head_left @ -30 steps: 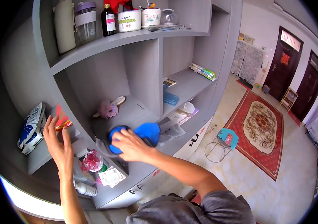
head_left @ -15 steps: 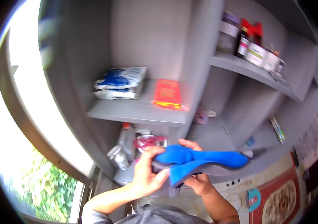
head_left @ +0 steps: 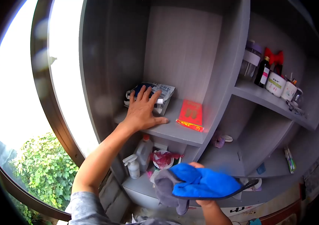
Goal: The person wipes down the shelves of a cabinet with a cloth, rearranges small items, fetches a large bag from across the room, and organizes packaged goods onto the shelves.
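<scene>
My left hand (head_left: 141, 112) reaches over the shelf with its fingers spread, in front of and overlapping a blue and white plastic package (head_left: 166, 91). To the right of that package a red packet (head_left: 192, 111) lies on the same shelf (head_left: 168, 131). Lower down, my right hand (head_left: 206, 203) grips a blue and grey cloth (head_left: 204, 183) with dark edging and a loop at its right end. The folded cloth covers most of that hand; only some fingertips show above it and the wrist below.
On the lower shelf stand a white spray bottle (head_left: 132, 167), a jug with a red cap (head_left: 144, 152) and a bowl with dark pink material (head_left: 163, 159). The upper right shelf bears a dark bottle (head_left: 263, 73), a jar (head_left: 250, 60) and mugs (head_left: 275, 84). A window frame (head_left: 43, 80) runs along the left.
My left hand has let go of the cloth and moved up to the package on the shelf. The cloth stays in my right hand, and the view has shifted.
</scene>
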The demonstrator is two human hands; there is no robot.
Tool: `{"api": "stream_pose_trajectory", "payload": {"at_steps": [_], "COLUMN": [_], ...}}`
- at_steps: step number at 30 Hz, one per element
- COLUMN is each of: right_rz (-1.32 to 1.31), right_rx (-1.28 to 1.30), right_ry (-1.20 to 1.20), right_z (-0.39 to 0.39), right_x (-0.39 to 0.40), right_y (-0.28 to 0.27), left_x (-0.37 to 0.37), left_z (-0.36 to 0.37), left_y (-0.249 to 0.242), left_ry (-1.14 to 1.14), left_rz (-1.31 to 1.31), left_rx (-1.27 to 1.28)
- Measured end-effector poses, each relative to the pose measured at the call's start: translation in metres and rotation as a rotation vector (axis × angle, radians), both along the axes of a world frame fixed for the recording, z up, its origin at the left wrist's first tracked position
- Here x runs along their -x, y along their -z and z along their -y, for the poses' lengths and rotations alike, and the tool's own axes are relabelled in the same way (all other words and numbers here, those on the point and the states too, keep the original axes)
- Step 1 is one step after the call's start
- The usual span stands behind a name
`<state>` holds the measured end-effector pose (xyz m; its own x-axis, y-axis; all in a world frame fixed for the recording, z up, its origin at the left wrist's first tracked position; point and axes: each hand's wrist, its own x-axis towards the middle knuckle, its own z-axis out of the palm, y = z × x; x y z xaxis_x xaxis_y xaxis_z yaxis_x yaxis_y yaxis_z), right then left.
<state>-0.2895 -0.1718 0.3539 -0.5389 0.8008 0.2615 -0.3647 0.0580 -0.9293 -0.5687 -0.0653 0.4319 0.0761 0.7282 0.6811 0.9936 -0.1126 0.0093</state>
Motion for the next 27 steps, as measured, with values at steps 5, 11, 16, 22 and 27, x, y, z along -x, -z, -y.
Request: {"api": "stream_pose_trajectory", "payload": {"at_steps": [5, 11, 16, 22, 27], "right_rz": [-0.072, -0.012, 0.024, -0.055, -0.052], "right_rx": [0.015, -0.054, 0.010, 0.028, 0.061], "right_ry": [-0.069, 0.107, 0.076, -0.002, -0.020], "right_z": [-0.006, -0.004, -0.015, -0.013, -0.015], "right_x": [-0.006, -0.010, -0.014, -0.005, -0.010], "right_y": [0.011, 0.008, 0.021, 0.018, 0.024], "left_x": [0.011, 0.019, 0.032, 0.038, 0.039], "left_z": [-0.038, -0.033, -0.042, -0.059, -0.076], "left_y": [-0.008, -0.010, -0.019, -0.011, -0.022], "left_ry": [-0.058, 0.009, -0.003, 0.011, 0.094], "left_rz": [-0.160, -0.180, -0.328, -0.256, -0.310], "left_rx": [-0.004, 0.060, 0.001, -0.256, -0.231]}}
